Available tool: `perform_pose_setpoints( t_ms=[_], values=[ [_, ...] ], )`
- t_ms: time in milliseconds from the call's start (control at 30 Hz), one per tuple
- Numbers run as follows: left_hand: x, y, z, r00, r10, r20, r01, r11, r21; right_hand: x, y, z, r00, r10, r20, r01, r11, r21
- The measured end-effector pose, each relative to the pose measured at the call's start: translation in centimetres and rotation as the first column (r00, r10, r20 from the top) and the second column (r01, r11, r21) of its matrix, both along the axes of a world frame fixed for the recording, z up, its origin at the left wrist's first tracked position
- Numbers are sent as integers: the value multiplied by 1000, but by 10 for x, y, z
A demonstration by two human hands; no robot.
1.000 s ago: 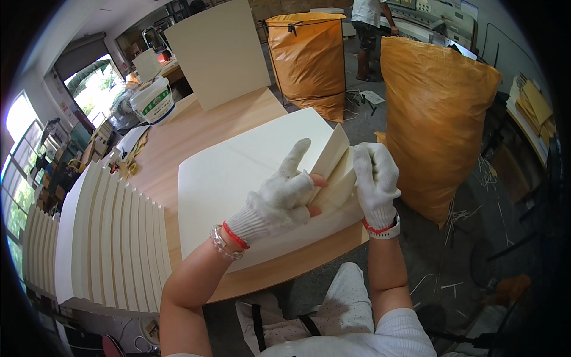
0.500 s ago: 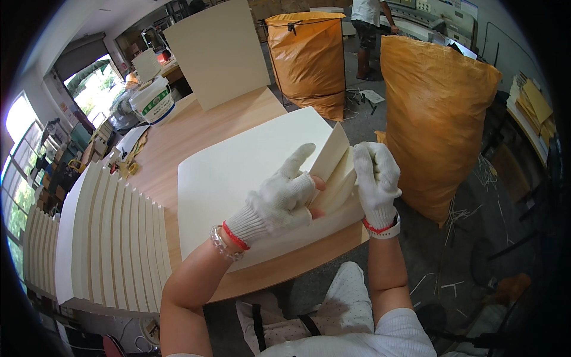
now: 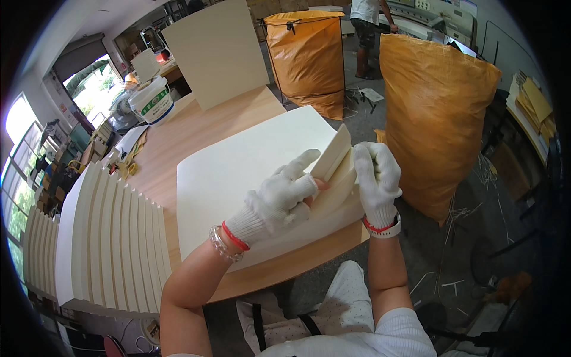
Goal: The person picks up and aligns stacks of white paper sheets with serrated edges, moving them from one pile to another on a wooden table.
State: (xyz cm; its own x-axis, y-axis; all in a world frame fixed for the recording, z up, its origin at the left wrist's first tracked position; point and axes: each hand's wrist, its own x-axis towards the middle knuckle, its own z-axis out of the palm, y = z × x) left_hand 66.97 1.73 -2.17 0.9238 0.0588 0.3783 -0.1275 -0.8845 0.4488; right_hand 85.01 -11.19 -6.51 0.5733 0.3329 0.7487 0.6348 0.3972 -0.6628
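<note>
One white sheet (image 3: 232, 172) on the tabletop (image 3: 169, 149), raised flap (image 3: 334, 152) at its right end: your left hand (image 3: 279, 193) touches it, grip unclear; your right hand (image 3: 377, 175) is clenched, apparently pinching the edge. Looks like fold-shaping, calling for steady, even pressure. Near orange sack (image 3: 439, 119), far orange sack (image 3: 306, 65), white bucket (image 3: 148, 104): contents not visible.

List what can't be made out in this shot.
All head view:
Right hand: its own curl hides whether it grips anything.
Left hand: its gloved back hides the palm.
Co-worker: head cut off by the top edge.
Nearer orange sack: front wall hides its contents.
</note>
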Motion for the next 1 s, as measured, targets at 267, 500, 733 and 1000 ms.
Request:
perform_pose_setpoints(
  t_ms=[267, 500, 733, 1000],
  values=[
    [1, -12, -2, 992, 127, 15, -125, 986, -107, 0, 0, -1, 1000, -25, -17, 25, 1000, 17],
    [0, -6, -4, 997, 51, 60, -47, 996, -69, 1, -2, -3, 1000, 30, 3, -30, 999, 25],
    [-1, -11, 5, 997, 83, -8, -83, 993, -84, 4, 1, -6, 999, -46, 17, 45, 999, 23],
    [0, -10, -2, 992, 117, 41, -113, 988, -104, 2, 2, -5, 1000, -28, 3, 27, 998, 56]
  ],
)
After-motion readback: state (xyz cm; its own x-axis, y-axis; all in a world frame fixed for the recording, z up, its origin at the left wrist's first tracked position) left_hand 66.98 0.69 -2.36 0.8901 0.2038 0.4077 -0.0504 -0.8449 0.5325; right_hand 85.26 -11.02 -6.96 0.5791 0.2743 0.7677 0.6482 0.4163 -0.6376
